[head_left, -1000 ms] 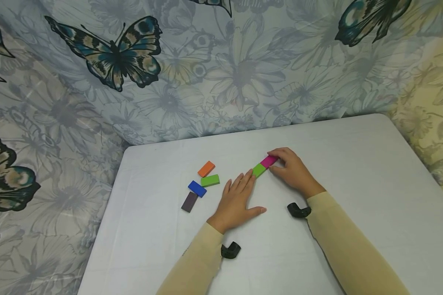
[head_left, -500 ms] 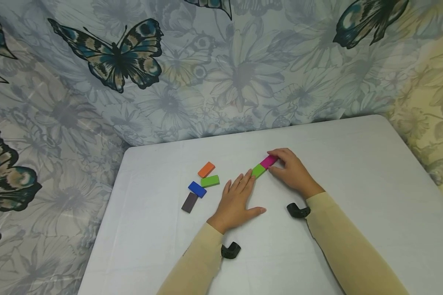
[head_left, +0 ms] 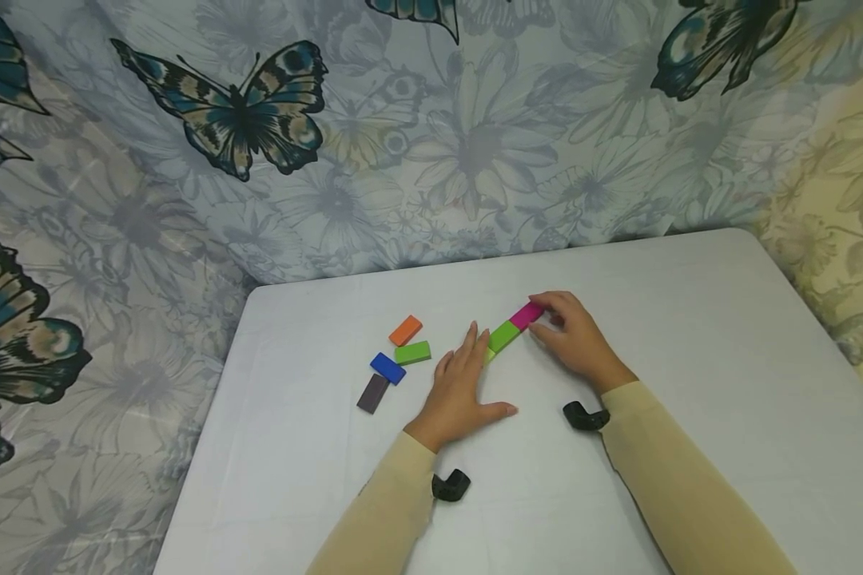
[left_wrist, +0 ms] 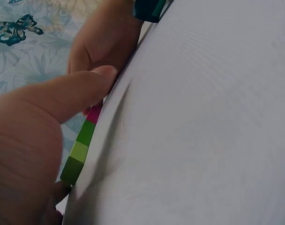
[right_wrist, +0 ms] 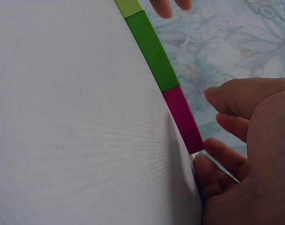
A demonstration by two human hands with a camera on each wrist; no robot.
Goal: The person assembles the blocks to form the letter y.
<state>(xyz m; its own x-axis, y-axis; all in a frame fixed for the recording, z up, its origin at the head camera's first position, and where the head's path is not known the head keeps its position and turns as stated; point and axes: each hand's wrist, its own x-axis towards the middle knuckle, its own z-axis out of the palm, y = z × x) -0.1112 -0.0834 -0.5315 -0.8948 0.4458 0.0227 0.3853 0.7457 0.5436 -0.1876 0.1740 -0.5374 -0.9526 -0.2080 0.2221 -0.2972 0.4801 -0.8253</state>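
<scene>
A row of small rectangular blocks lies slantwise on the white table [head_left: 662,415]. At its far end is a magenta block [head_left: 526,317], with a green block [head_left: 504,337] and a light green block [head_left: 489,356] behind it; a darker green block [left_wrist: 72,170] shows lowest in the left wrist view. My right hand [head_left: 577,337] holds the magenta block's far end between thumb and fingers. My left hand [head_left: 458,391] lies with fingers stretched along the row's near end and thumb spread out. It hides part of that end in the head view.
Left of the row lie a loose orange block [head_left: 406,330], green block [head_left: 412,353], blue block [head_left: 387,368] and dark grey block [head_left: 372,394]. Butterfly-patterned cloth [head_left: 417,144] hangs behind the table. Black wrist cameras [head_left: 451,485] sit at both sleeves.
My left hand's fingers have drawn together and shifted slightly left, uncovering more of the row's near end. My right hand stays at the magenta block. The head view has tilted slightly.
</scene>
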